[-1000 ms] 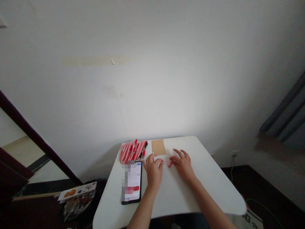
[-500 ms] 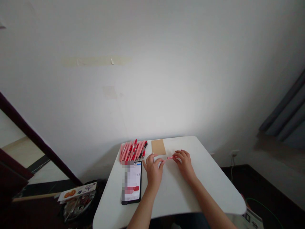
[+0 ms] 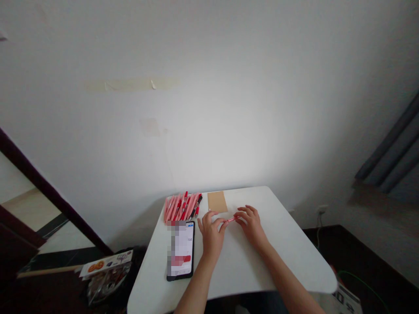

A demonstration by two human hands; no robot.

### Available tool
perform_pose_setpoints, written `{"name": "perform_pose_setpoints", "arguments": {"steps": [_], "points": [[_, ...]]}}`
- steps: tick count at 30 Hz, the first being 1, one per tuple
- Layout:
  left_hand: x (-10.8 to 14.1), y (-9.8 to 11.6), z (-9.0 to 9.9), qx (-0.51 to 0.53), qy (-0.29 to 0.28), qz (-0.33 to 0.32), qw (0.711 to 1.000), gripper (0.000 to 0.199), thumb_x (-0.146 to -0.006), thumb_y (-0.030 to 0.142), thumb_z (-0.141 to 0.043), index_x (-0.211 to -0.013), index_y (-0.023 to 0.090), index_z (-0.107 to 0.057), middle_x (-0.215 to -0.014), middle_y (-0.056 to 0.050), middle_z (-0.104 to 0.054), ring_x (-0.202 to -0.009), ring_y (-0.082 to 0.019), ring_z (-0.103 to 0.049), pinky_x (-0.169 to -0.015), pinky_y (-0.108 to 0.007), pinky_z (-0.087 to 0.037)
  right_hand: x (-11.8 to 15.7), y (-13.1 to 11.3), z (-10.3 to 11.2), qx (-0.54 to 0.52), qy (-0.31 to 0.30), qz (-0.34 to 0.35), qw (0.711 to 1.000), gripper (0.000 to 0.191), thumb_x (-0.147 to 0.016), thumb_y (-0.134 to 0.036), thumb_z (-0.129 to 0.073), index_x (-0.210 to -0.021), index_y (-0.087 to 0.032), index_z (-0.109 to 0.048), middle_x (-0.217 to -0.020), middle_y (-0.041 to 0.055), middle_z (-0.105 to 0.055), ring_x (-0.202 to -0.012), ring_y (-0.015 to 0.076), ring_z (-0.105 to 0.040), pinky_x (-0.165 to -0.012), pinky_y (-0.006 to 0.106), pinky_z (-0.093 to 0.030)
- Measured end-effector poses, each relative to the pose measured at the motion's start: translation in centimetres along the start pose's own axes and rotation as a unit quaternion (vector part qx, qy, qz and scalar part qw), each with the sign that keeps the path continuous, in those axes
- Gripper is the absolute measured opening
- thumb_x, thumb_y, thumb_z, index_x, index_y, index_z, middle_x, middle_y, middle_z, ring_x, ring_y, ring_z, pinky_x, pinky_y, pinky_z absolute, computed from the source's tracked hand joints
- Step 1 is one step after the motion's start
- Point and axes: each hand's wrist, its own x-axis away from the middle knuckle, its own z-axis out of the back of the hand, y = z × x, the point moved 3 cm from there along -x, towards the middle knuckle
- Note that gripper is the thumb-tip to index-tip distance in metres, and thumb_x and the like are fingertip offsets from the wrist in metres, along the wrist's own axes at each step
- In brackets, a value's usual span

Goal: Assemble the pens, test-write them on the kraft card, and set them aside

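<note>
Left hand (image 3: 212, 235) pinches the near-left end of a pink tube (image 3: 231, 220) between thumb and index, other fingers loosely spread; right hand (image 3: 253, 229) pinches the opposite end, its other fingers half curled. Tube sits between the two hands, over the middle of the white counter (image 3: 248, 266). Pens (image 3: 180, 208) piled back left, phone (image 3: 186, 244) just in front, brown card (image 3: 217, 202) beyond the hands.

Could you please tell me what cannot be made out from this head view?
Head view: ends of the pink piece, hidden by left hand and right hand.
Head view: part of the phone screen, masked by pixelation.
Head view: rest of the curtain, cut off by the right edge.
</note>
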Motion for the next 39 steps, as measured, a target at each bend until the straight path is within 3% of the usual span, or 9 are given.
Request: {"name": "perform_pose_setpoints", "arguments": {"steps": [15,19,23,29,39], "points": [[-0.1,-0.2,-0.3,0.004,-0.001,0.008,1.000,0.008,-0.076,0.029,-0.068,-0.083,0.025,-0.067,-0.114,-0.005,-0.060,-0.119,-0.025,-0.050,-0.109,-0.059,-0.023,-0.2,-0.1,-0.1,-0.054,-0.057,-0.007,0.997,0.013,-0.086,-0.030,-0.058,-0.093,-0.028,-0.068,-0.092,0.0039,-0.070,-0.113,0.0265,-0.051,-0.098,0.049,-0.041],[-0.2,-0.3,-0.3,0.004,0.004,0.011,1.000,0.020,-0.074,0.029,-0.070,-0.093,0.026,-0.066,-0.114,-0.006,-0.060,-0.119,-0.025,-0.050,-0.109,-0.058,-0.024,0.0,0.1,0.0,-0.083,-0.023,-0.044,0.995,0.016,-0.086,-0.033,-0.056,-0.093,-0.026,-0.068,-0.096,0.0072,-0.067,-0.112,0.0254,-0.053,-0.097,0.045,-0.043],[-0.2,-0.1,-0.1,-0.009,0.001,0.009,1.000,0.018,-0.074,0.029,-0.070,-0.091,0.026,-0.066,-0.114,-0.005,-0.060,-0.120,-0.026,-0.049,-0.109,-0.059,-0.022,0.0,0.1,0.3,-0.098,0.004,-0.065,0.993,0.019,-0.086,-0.038,-0.055,-0.091,-0.024,-0.068,-0.102,0.0095,-0.063,-0.110,0.0250,-0.054,-0.096,0.045,-0.045],[-0.1,-0.2,0.3,-0.026,0.026,0.018,0.999,0.013,-0.077,0.028,-0.066,-0.089,0.025,-0.066,-0.112,-0.006,-0.061,-0.117,-0.025,-0.051,-0.106,-0.057,-0.027,0.0,0.3,0.3,-0.106,0.022,-0.064,0.992,0.024,-0.087,-0.039,-0.055,-0.101,-0.025,-0.069,-0.104,0.0105,-0.063,-0.108,0.0254,-0.056,-0.096,0.047,-0.045],[-0.1,-0.5,0.2,-0.031,0.043,0.024,0.998,0.016,-0.081,0.032,-0.061,-0.096,0.024,-0.064,-0.110,-0.007,-0.062,-0.114,-0.025,-0.052,-0.105,-0.054,-0.029,-0.5,-0.4,1.0,-0.085,0.027,-0.021,0.996,0.020,-0.088,-0.038,-0.054,-0.096,-0.028,-0.069,-0.103,0.0072,-0.066,-0.106,0.0247,-0.053,-0.095,0.046,-0.043]]}}
